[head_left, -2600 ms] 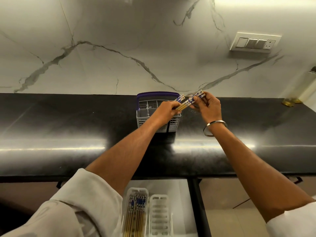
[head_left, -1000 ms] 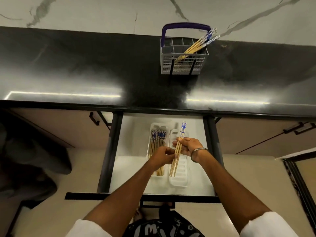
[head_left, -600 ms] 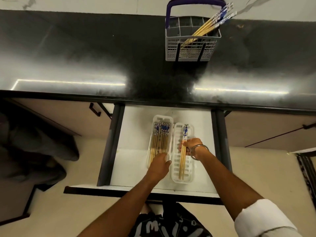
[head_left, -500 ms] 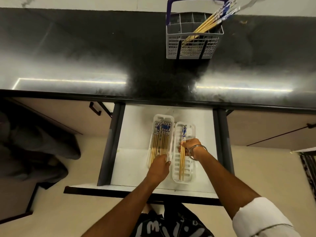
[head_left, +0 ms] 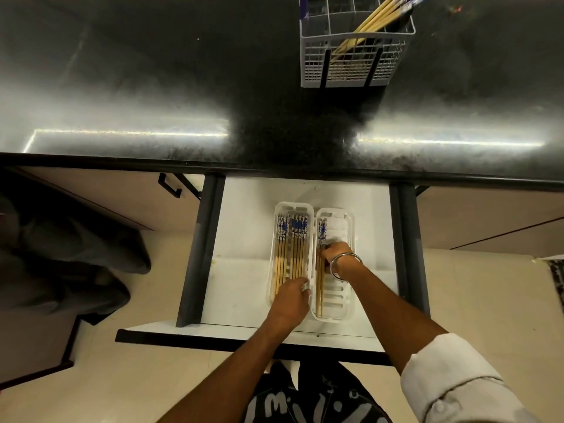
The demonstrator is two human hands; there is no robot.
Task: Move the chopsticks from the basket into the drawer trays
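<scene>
Right hand (head_left: 335, 254) fingers pinched on pair (head_left: 319, 270) lying in right tray (head_left: 345, 312), frame centre. Left hand (head_left: 291, 300) fingers curled on left tray (head_left: 271, 288) edge, tray full. More chopsticks (head_left: 375, 19) wait in basket (head_left: 351, 71), top right.

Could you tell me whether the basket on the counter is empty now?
No, several chopsticks still lean inside the basket on the counter.
</scene>
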